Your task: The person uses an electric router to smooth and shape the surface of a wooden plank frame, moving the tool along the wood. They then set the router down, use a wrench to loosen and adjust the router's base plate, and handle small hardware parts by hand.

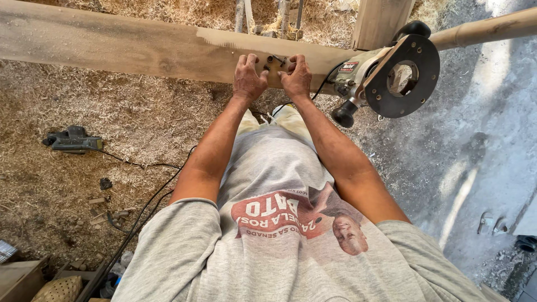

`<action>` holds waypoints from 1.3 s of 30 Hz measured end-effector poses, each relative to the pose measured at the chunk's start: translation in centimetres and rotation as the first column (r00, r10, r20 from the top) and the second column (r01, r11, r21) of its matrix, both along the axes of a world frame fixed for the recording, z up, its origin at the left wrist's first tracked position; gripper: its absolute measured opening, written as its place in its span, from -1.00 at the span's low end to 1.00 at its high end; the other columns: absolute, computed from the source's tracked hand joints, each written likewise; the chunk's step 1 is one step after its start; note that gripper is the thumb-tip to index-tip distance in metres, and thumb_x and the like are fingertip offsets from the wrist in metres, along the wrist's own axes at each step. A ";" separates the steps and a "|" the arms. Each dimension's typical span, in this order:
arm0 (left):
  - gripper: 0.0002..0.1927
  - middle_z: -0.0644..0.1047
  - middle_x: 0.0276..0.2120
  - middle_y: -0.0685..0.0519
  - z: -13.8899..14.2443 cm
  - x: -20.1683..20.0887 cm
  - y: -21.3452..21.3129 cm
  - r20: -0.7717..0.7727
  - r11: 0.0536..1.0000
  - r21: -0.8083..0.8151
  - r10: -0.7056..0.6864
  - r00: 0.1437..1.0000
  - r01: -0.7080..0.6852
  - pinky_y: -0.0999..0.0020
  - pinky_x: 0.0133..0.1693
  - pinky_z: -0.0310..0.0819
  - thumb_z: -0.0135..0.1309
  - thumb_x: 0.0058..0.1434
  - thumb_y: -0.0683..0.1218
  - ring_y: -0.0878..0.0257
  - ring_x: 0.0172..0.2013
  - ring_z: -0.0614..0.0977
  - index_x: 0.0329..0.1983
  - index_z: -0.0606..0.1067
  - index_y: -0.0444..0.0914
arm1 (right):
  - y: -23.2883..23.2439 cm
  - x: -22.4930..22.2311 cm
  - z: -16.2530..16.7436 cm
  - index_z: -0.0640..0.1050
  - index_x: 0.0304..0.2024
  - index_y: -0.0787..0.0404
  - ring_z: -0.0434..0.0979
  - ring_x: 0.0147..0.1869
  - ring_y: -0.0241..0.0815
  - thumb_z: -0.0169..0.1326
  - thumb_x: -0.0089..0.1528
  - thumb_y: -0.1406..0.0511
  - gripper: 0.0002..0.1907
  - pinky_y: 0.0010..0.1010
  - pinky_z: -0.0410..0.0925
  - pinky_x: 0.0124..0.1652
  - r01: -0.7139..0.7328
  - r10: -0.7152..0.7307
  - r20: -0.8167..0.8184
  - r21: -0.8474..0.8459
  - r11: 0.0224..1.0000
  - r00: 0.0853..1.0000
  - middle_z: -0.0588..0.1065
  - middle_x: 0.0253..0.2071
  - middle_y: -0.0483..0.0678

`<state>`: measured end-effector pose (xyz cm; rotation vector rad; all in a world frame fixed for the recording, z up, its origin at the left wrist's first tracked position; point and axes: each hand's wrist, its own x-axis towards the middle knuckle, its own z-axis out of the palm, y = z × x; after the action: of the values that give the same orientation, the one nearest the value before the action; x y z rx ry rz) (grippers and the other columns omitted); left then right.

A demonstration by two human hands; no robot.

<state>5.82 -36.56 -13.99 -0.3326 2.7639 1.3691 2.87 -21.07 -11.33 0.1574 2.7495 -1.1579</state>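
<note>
Nearest the lens: grey shirt (279, 246) with a red print, filling the lower middle. From it, two bare forearms running up toward 12 o'clock.

Left hand (248, 78) flat on the plank (128, 47), palm down, fingers close together and curled over small dark bits (275, 60). Right hand (295, 77) just beside it at 3 o'clock, fingers likewise narrow, tips pinching at the same bits. Hands nearly touching at the thumbs. Whether any bit is actually gripped: cannot tell, too small and partly hidden by fingertips.

Plank lying across the top of the view from 9 o'clock to about 1 o'clock, pale, with a fresh lighter strip along its far edge. Bits on the plank's upper face, between the two sets of fingertips.

Router (386, 78) at 3 o'clock of the right hand, tipped on its side on the plank's end, round black base facing the camera, black knob handle pointing toward 7 o'clock. Cord (321, 92) trailing from it behind the right wrist.

Pole (486, 28) slanting off at 2 o'clock. Sander (72, 140) on the ground at 9 o'clock, well apart from the hands, its black cable snaking toward 5 o'clock. Sawdust (84, 100) thick over the left ground; grey concrete (475, 140) on the right.
</note>
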 end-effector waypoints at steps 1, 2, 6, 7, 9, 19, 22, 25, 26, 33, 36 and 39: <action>-0.52 0.41 -0.07 -0.16 0.1 0.0 0.3 0.032 1.000 0.004 0.013 0.999 -0.013 0.08 -0.01 0.49 0.34 0.11 -0.07 -0.07 -0.05 0.55 0.00 0.39 -0.31 | 0.0 0.0 0.1 0.38 -0.06 0.14 0.59 -0.27 -0.23 0.44 0.05 0.35 -0.45 -0.36 0.52 -0.24 0.005 -0.005 0.009 -0.006 1.000 1.000 0.48 -0.29 -0.09; -0.51 0.41 -0.09 -0.17 0.2 0.0 0.6 0.024 1.000 -0.017 0.013 1.000 -0.013 0.05 -0.02 0.47 0.36 0.09 -0.05 -0.10 -0.06 0.54 -0.04 0.39 -0.31 | 0.0 0.0 0.2 0.38 -0.06 0.14 0.59 -0.27 -0.24 0.44 0.06 0.34 -0.46 -0.35 0.52 -0.25 0.006 -0.006 -0.004 -0.003 1.000 1.000 0.48 -0.29 -0.09; -0.58 0.43 -0.12 -0.17 0.2 -0.3 1.7 -0.021 0.994 -0.105 0.003 1.000 -0.006 -0.04 -0.04 0.44 0.33 0.12 -0.08 -0.16 -0.06 0.52 -0.07 0.40 -0.30 | 0.1 0.1 0.7 0.36 -0.08 0.17 0.58 -0.29 -0.22 0.43 0.08 0.33 -0.48 -0.32 0.49 -0.27 0.019 -0.017 -0.082 0.013 1.000 0.996 0.48 -0.30 -0.08; -0.63 0.43 -0.11 -0.17 0.1 -0.5 1.8 -0.038 0.992 -0.127 -0.002 0.999 -0.003 -0.05 -0.03 0.44 0.29 0.16 -0.12 -0.16 -0.06 0.53 -0.06 0.40 -0.29 | 0.2 0.1 1.0 0.36 -0.09 0.18 0.58 -0.30 -0.21 0.43 0.08 0.33 -0.48 -0.31 0.48 -0.27 0.023 -0.021 -0.110 0.020 1.000 0.994 0.48 -0.31 -0.07; -0.68 0.43 -0.10 -0.16 0.0 -0.6 1.8 -0.056 0.993 -0.113 -0.030 0.998 0.024 -0.04 -0.02 0.45 0.26 0.18 -0.15 -0.15 -0.05 0.54 -0.07 0.41 -0.27 | 0.2 0.0 1.5 0.36 -0.06 0.18 0.59 -0.29 -0.22 0.39 0.11 0.33 -0.51 -0.33 0.49 -0.27 0.041 -0.043 -0.075 -0.027 0.999 0.996 0.48 -0.32 -0.09; -0.36 0.39 0.06 -0.16 0.2 -0.4 -0.6 0.008 0.997 -0.067 -0.045 0.999 0.045 0.12 0.09 0.50 0.27 0.13 -0.14 -0.06 0.05 0.55 0.27 0.33 -0.27 | 0.2 -0.2 1.7 0.39 -0.03 0.20 0.57 -0.28 -0.21 0.38 0.14 0.30 -0.52 -0.34 0.51 -0.28 0.026 -0.028 -0.092 -0.026 0.999 0.995 0.47 -0.29 -0.06; -0.43 0.39 0.07 -0.14 0.8 -0.3 -0.2 -0.071 0.997 -0.069 0.009 0.997 -0.014 0.10 0.09 0.50 0.26 0.17 -0.15 -0.02 0.06 0.54 0.24 0.36 -0.27 | 0.2 -0.2 2.5 0.38 0.02 0.22 0.59 -0.27 -0.22 0.35 0.15 0.31 -0.51 -0.37 0.52 -0.29 0.012 -0.017 -0.066 -0.082 0.997 0.998 0.47 -0.26 -0.04; -0.54 0.45 -0.02 -0.10 2.7 -0.3 1.7 -0.177 0.999 -0.034 0.034 0.984 -0.040 0.14 0.01 0.54 0.24 0.19 -0.18 0.07 -0.03 0.57 0.16 0.44 -0.28 | 0.6 -0.1 5.6 0.41 0.01 0.24 0.60 -0.27 -0.22 0.32 0.18 0.33 -0.57 -0.40 0.55 -0.30 -0.067 0.053 -0.108 -0.137 0.988 0.993 0.47 -0.22 -0.04; -0.60 0.46 -0.08 -0.07 3.6 -0.3 2.7 -0.166 0.998 -0.007 0.053 0.985 -0.055 0.18 -0.04 0.56 0.22 0.21 -0.19 0.11 -0.09 0.58 0.13 0.47 -0.26 | 1.2 0.1 7.0 0.43 0.00 0.24 0.60 -0.26 -0.22 0.30 0.22 0.34 -0.62 -0.40 0.55 -0.30 -0.130 0.105 -0.167 -0.146 0.981 0.980 0.47 -0.19 -0.02; -0.87 0.52 -0.22 0.07 7.7 -0.4 11.5 -0.236 0.962 0.271 0.096 0.967 -0.029 0.40 -0.29 0.59 0.18 0.35 -0.18 0.30 -0.34 0.62 -0.06 0.57 -0.27 | 12.2 2.8 16.5 0.62 -0.13 0.21 0.55 0.05 -0.16 0.32 0.37 0.38 -0.90 -0.43 0.55 -0.02 -0.240 0.242 -0.629 0.091 0.967 0.739 0.44 0.04 -0.02; -0.86 0.50 -0.12 0.03 6.2 0.5 14.1 -0.335 0.969 0.247 0.069 0.940 0.017 0.41 -0.25 0.67 0.12 0.40 -0.15 0.29 -0.22 0.62 -0.04 0.55 -0.28 | 19.5 1.9 20.3 0.73 -0.21 0.10 0.43 0.09 -0.07 0.40 0.20 0.30 -0.88 -0.24 0.41 0.06 -0.086 0.294 -0.597 0.352 0.932 0.747 0.40 0.16 0.07; -0.76 0.51 -0.13 -0.02 3.5 2.2 12.9 -0.418 0.933 0.141 0.359 0.834 -0.331 0.36 -0.28 0.69 0.05 0.38 -0.06 0.23 -0.23 0.62 -0.01 0.52 -0.29 | 23.4 1.7 22.4 0.71 -0.20 0.15 0.43 0.18 0.03 0.41 0.20 0.34 -0.86 -0.15 0.39 0.12 -0.128 0.369 -0.632 0.393 0.910 0.682 0.34 0.22 0.11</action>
<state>8.01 -23.71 -10.46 -0.6195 3.1212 1.8115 4.57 2.35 11.05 -0.7814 3.4314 -0.7791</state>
